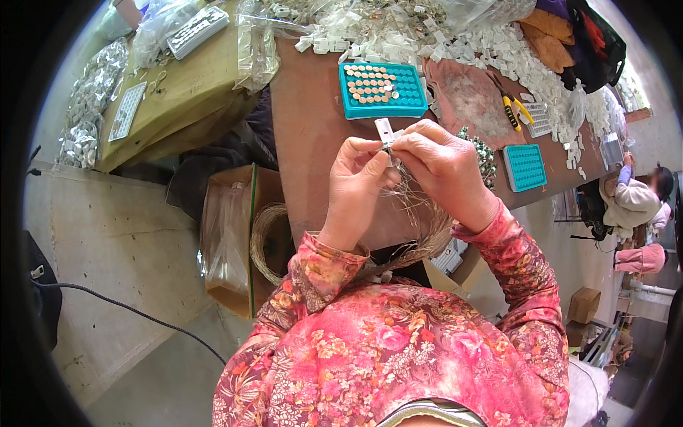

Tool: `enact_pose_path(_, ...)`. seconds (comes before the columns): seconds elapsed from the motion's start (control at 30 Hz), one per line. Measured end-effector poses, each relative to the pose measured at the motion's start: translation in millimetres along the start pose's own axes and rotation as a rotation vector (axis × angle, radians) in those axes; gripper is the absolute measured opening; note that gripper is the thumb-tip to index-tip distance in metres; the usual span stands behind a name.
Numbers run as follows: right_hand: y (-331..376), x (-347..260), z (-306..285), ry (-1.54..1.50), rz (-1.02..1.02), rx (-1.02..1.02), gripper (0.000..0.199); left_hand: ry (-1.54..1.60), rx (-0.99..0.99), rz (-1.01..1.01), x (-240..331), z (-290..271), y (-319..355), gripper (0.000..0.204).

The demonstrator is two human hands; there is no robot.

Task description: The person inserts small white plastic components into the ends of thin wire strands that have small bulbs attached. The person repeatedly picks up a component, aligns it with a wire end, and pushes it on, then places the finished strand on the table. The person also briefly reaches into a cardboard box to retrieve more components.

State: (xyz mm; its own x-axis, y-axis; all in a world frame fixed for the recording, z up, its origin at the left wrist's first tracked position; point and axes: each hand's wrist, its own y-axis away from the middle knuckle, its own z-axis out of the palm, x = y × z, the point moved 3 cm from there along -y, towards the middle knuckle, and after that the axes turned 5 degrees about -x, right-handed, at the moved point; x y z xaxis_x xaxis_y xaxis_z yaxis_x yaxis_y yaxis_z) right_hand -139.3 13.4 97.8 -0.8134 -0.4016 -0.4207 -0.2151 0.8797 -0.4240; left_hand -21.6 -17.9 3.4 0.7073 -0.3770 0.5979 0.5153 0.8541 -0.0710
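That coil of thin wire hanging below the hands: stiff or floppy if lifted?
Probably springy, not limp: the wire coil holds a round loop while hanging off the table. Likely light, as its strands look very thin. Loose strands fan out under the left hand and right hand, so it may tangle.

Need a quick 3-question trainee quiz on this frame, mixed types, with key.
1. True or false: both hands pinch one small white part together.
2. The teal tray nearest the hands is: A) empty B) partly filled with round copper-coloured pieces C) stacked on another tray.
3. Which tool with yellow handles lies on the table?

Key: 1 true; 2 B; 3 pliers.
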Motion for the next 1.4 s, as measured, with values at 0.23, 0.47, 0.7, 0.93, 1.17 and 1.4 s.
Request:
enact_pose_path(0.23, 2, -1, -4, -0.011, -0.012, -0.012, 0.015, 0.072, 0.004, -0.066, -1, 0, -1, 0.013)
enact_pose_path(0.47, -7, 4, -7, -0.163, 0.084, -0.028, 0.011, 0.095, -0.076, -0.104, 0, 0, -1, 0.012)
enact_pose_path(0.7, -9, 13, -3, -0.407, 0.209, -0.089, 0.01, 0.144, 0.004, -0.134, -3, 0, -1, 0.012)
enact_pose_path(0.93, 7, -8, 8, 0.158, -0.269, 0.144, 0.016, 0.361, 0.066, -0.101, -6, -4, -2, 0.011)
enact_pose_path(1.17, -34, 83, 4, -0.002, 0.299, 0.095, 0.018, 0.342, -0.025, -0.044, -7, -8, -3, 0.015)
enact_pose_path(1.4, -52, 119, 37, 0.139, 0.23, 0.032, 0.015, 0.303, -0.036, -0.083, -9, -10, -2, 0.015)
